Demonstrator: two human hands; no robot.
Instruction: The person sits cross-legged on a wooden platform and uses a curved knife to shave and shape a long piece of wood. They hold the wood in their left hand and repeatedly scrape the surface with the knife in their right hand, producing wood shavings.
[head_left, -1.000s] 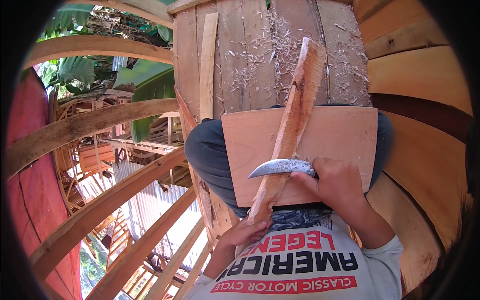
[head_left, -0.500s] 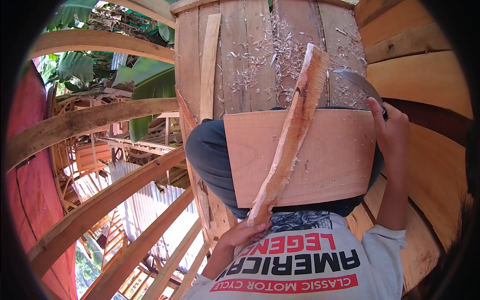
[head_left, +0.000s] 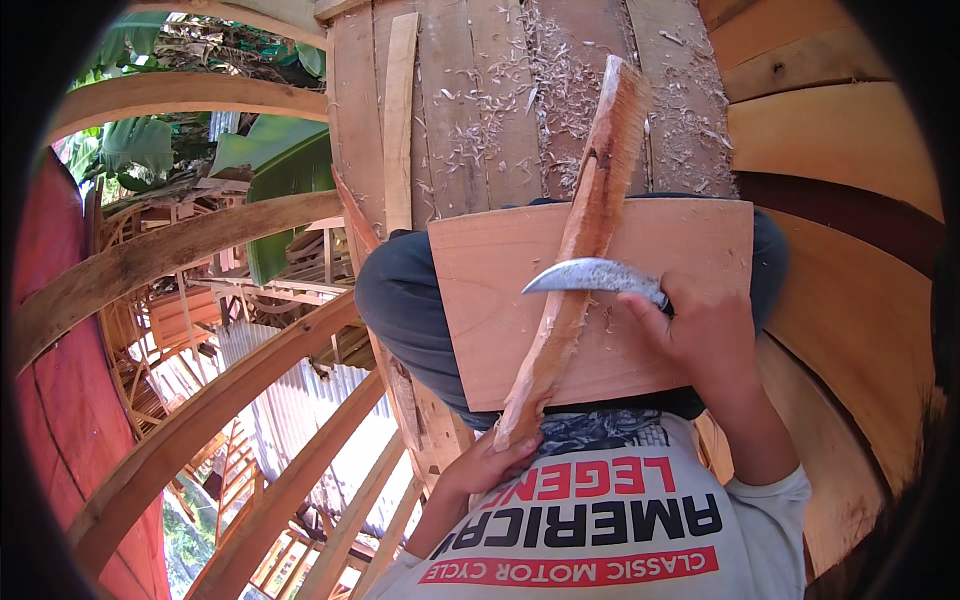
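A long, slightly curved piece of wood (head_left: 585, 225), reddish-brown on its face with a pale trimmed edge, slants across a flat board (head_left: 680, 235) on my lap. My left hand (head_left: 490, 462) is closed around its near end, close to my shirt. In my right hand (head_left: 705, 325) is a knife (head_left: 590, 275) with a curved grey blade; the fingers wrap its handle, which is mostly hidden. The blade lies across the middle of the wood piece, its tip pointing left. Whether the edge bites into the wood I cannot tell.
Curled wood shavings (head_left: 560, 75) are strewn over the plank floor (head_left: 450, 150) ahead. A narrow loose strip of wood (head_left: 400, 120) lies there at the left. Curved ribs (head_left: 200, 240) with open gaps between them rise on the left; a planked wall (head_left: 840, 130) stands on the right.
My right hand has brought the knife from the far right, beyond the board, leftward and nearer, onto the wood piece. My left hand keeps its hold on the near end.
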